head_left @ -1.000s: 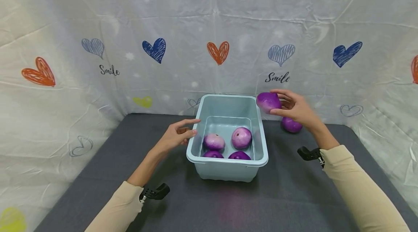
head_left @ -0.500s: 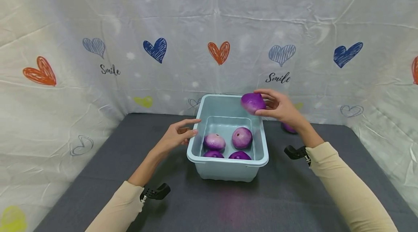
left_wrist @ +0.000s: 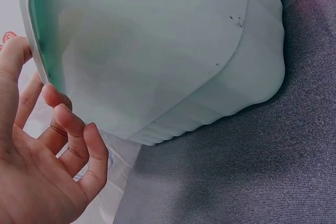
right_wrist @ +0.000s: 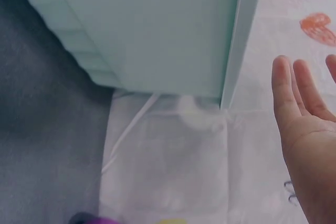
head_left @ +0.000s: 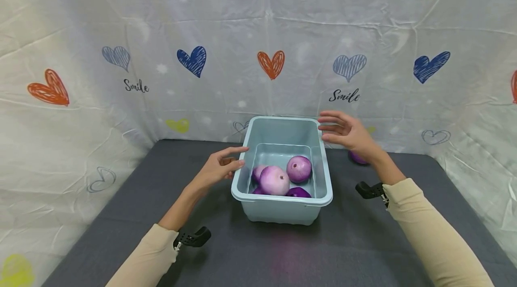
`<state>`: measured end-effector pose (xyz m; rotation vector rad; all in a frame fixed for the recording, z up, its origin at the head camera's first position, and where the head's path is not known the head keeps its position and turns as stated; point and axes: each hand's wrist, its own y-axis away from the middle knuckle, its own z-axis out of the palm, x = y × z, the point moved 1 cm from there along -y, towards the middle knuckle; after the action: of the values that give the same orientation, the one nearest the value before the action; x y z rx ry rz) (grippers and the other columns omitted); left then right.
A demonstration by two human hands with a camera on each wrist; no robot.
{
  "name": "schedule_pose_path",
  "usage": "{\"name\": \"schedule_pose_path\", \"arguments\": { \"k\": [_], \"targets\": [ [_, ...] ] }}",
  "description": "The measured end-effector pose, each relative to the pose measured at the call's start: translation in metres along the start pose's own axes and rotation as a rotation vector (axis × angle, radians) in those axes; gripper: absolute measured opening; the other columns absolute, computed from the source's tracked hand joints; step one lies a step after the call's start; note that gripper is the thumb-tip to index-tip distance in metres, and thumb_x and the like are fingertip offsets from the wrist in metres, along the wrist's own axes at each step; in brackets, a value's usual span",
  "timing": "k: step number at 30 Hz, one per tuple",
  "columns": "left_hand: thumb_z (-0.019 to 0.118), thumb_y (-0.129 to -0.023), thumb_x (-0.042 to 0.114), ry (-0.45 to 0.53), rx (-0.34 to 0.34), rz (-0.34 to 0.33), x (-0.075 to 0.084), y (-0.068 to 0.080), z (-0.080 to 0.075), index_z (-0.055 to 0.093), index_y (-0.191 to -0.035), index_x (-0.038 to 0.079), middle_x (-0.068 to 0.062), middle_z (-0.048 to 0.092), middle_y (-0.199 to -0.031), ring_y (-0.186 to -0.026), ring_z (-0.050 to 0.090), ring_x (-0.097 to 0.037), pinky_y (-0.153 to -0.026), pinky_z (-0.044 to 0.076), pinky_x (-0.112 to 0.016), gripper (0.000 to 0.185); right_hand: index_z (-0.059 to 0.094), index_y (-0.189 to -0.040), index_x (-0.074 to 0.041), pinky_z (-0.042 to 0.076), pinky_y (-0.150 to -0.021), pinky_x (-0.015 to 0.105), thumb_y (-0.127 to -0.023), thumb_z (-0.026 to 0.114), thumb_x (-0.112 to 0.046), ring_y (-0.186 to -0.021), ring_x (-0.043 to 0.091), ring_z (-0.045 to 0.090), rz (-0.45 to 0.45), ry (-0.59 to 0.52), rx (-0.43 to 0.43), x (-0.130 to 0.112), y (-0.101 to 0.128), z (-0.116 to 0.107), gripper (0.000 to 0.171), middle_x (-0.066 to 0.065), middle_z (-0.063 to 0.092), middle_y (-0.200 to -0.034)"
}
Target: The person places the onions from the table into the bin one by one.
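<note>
A pale blue plastic bin [head_left: 282, 209] stands mid-table with several purple onions inside. A large pale one [head_left: 274, 180] lies against other onions at the left, partly covering them. Another onion [head_left: 299, 169] sits at the right, and a dark onion [head_left: 299, 192] is partly hidden by the front wall. My left hand [head_left: 218, 168] holds the bin's left rim, thumb and index finger at the edge, the other fingers curled below it. Beside the right rim my right hand [head_left: 347, 133] hovers with fingers extended and nothing in it. Behind its wrist, one onion [head_left: 357, 157] shows partly.
A dark grey cloth [head_left: 282, 251] covers the table. White sheeting [head_left: 234, 13] printed with hearts and "Smile" rises at the back and both sides. Each wrist carries a black camera mount, such as the left mount [head_left: 195, 236].
My right hand carried an onion leftward over the bin and released it. That onion now lies at the bin's front left, and the hand is back by the right rim. My left hand stayed put.
</note>
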<state>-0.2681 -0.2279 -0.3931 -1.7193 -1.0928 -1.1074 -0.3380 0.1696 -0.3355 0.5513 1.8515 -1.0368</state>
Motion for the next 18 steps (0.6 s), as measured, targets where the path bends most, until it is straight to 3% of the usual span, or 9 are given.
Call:
{"name": "schedule_pose_path", "arguments": {
  "k": [7, 14, 18],
  "targets": [
    [0.068, -0.101, 0.022, 0.001, -0.004, 0.003, 0.0, 0.001, 0.0, 0.058, -0.145, 0.012, -0.01, 0.059, -0.079, -0.064, 0.049, -0.018, -0.069, 0.049, -0.04, 0.047, 0.053, -0.146, -0.007, 0.049, -0.096, 0.035, -0.097, 0.067, 0.004, -0.129, 0.048, 0.048, 0.025, 0.063, 0.063, 0.004, 0.016, -0.016, 0.052, 0.02, 0.053, -0.141],
    [0.068, -0.101, 0.022, 0.0, -0.004, 0.001, 0.001, 0.001, 0.001, 0.059, -0.145, 0.014, -0.011, 0.06, -0.08, -0.064, 0.049, -0.017, -0.069, 0.05, -0.04, 0.046, 0.055, -0.144, -0.006, 0.05, -0.093, 0.03, -0.099, 0.066, -0.002, -0.125, 0.03, 0.058, 0.094, 0.112, 0.13, 0.012, 0.042, -0.036, 0.046, 0.011, 0.058, -0.137],
    [0.068, -0.101, 0.022, 0.0, -0.004, 0.001, 0.0, 0.001, 0.0, 0.059, -0.145, 0.014, -0.01, 0.059, -0.079, -0.064, 0.049, -0.017, -0.069, 0.05, -0.041, 0.046, 0.052, -0.145, -0.004, 0.048, -0.094, 0.026, -0.101, 0.064, -0.005, -0.124, 0.023, 0.058, 0.138, 0.132, 0.169, 0.018, 0.059, -0.05, 0.045, 0.013, 0.057, -0.137]
  ]
}}
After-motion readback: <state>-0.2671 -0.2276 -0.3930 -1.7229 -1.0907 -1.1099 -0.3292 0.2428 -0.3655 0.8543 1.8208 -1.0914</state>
